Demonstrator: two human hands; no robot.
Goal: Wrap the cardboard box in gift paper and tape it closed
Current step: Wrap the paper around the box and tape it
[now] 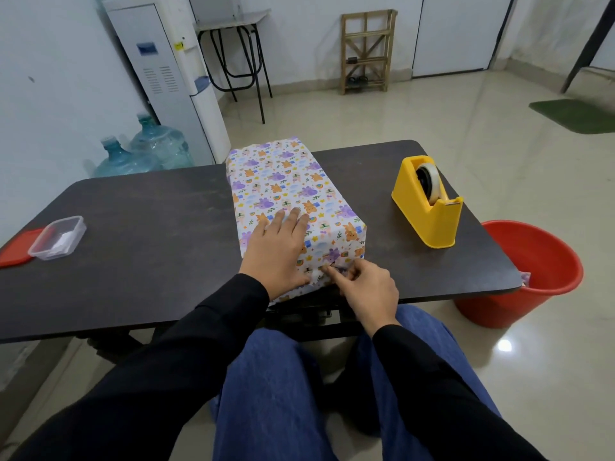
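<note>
1. The wrapped box lies mid-table, reaching the near edge.
2. The left hand rests on top, fingers flat.
3. On the right hand, the forefinger presses the end fold; I cannot tell whether it pinches.
4. The floor is glossy tile, and a red bucket stands beside the table.

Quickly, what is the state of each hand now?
Left hand: open, pressing flat on the box wrapped in patterned gift paper.
Right hand: index finger presses the near end fold; a grip cannot be told.
</note>
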